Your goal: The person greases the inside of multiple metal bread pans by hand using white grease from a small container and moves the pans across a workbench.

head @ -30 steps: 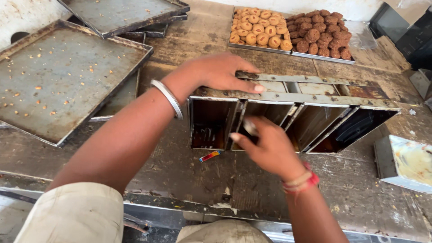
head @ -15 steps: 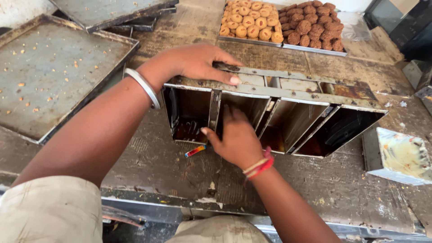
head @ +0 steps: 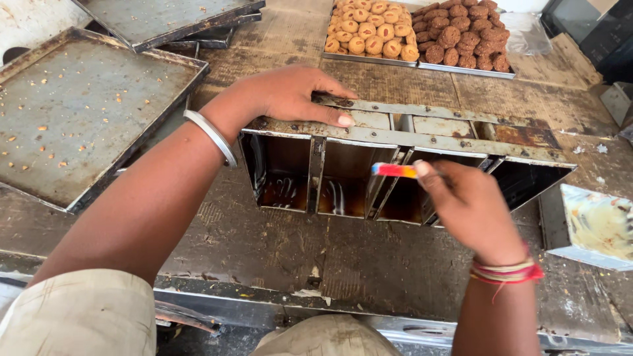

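A joined set of 4 metal loaf tins lies tipped on its side on the worn wooden table, openings facing the person. The left hand presses flat on its top rim, fingers spread. The right hand hovers before the third opening, fingers pinched shut on a small red and blue stick. To the left lies an empty crumb-flecked baking tray; beyond the tins sit 2 trays of biscuits, and a greasy metal tin rests at the right.
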